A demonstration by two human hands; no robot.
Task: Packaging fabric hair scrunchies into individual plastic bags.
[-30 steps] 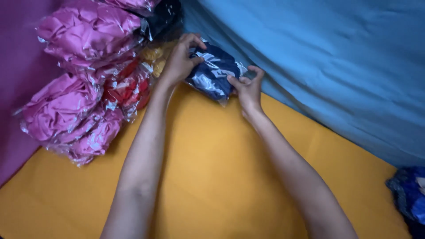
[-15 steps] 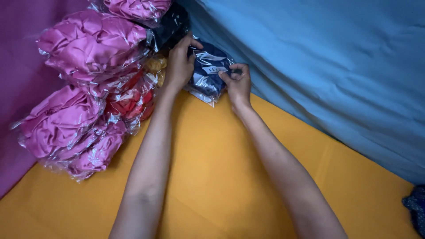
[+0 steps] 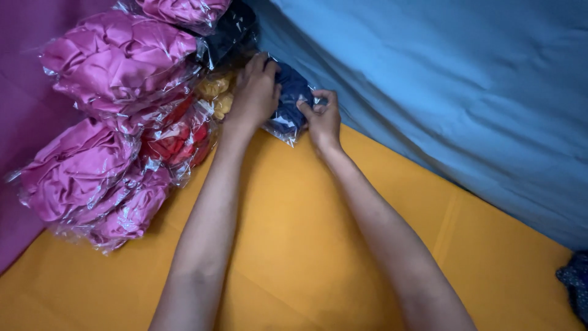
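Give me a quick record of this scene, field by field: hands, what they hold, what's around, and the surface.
left hand: left hand presses the top of the navy packet
right hand: right hand pinches the packet's plastic edge
packet: dark blue cloth in clear wrap, against the blue cloth
beside it: yellow packet, red packet, pink packets stacked at left
surface: orange sheet
far right corner: dark speckled cloth, partly cut off

packet between hands, bundles left
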